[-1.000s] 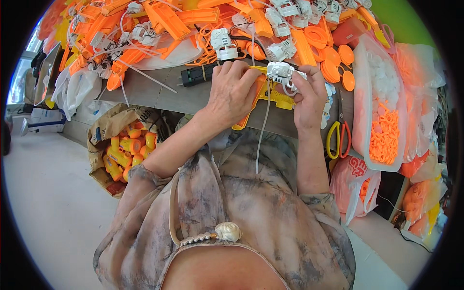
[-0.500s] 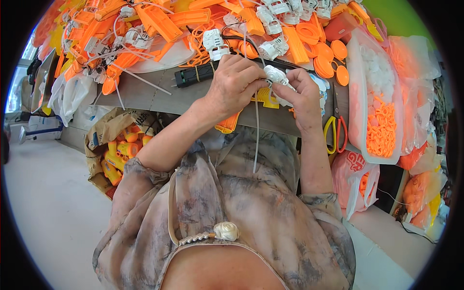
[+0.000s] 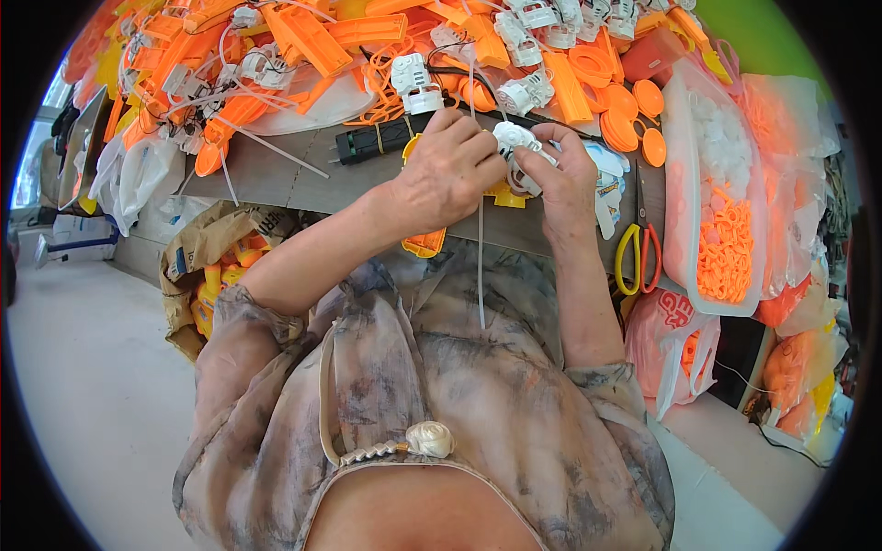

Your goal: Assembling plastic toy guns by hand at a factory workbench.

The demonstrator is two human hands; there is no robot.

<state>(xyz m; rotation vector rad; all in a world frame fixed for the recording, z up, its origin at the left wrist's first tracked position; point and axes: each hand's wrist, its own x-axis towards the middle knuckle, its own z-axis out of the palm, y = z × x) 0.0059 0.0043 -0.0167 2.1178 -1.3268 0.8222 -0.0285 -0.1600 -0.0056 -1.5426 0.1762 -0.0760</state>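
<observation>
My right hand [image 3: 566, 176] grips a small white plastic mechanism [image 3: 516, 138] between thumb and fingers. My left hand [image 3: 450, 169] is closed beside it, fingertips pinched on a thin translucent tube [image 3: 480, 266]. One end of the tube sticks up past the knuckles and the other hangs down in front of my clothing. Where the tube meets the mechanism is hidden by my fingers. Below the hands lie a yellow plastic part [image 3: 508, 196] and an orange-yellow casing [image 3: 424, 243] at the table's near edge, partly covered by my left hand.
Orange casings [image 3: 308, 41] and white mechanisms [image 3: 415, 83] are heaped across the back. Scissors [image 3: 640, 239] with red and yellow handles lie right of my hands, beside a clear bin [image 3: 675, 184] of small parts. A paper sack [image 3: 188, 248] stands at the lower left.
My right hand has shifted slightly left and turned the white mechanism. My left hand stays close by, a little lower, with the tube still hanging from it.
</observation>
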